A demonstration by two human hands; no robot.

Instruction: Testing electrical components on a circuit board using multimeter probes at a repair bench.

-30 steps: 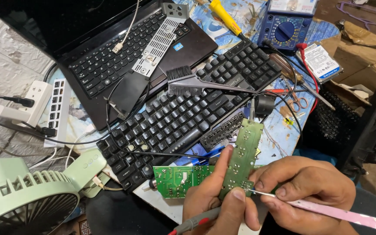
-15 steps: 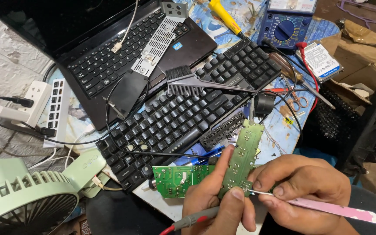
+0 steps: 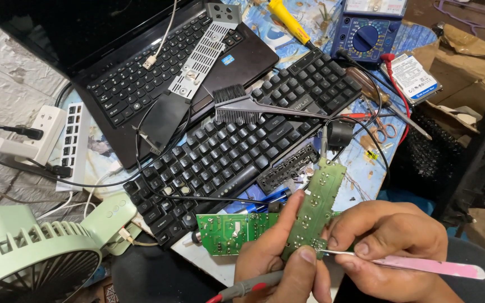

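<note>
Left hand [image 3: 279, 264]: I see it pinching the narrow green circuit board [image 3: 315, 207], fingers closed on its near end.
Right hand [image 3: 391, 247]: clamped on pink tweezers [image 3: 422, 265], tip at the board.
Behind: black keyboard [image 3: 237, 151].

The left hand [image 3: 279, 264] sits low, thumb raised and fingers curled in a pinch. Beside it, the right hand [image 3: 391, 247] is curled, thumb and forefinger pressed together.

Grey stone-tile wall or floor [image 3: 7, 62] at left of frame. Blue patterned tabletop [image 3: 360, 168] across centre. Brown cardboard [image 3: 467, 53] upper right. Black frame [image 3: 478, 151] at right edge.
</note>
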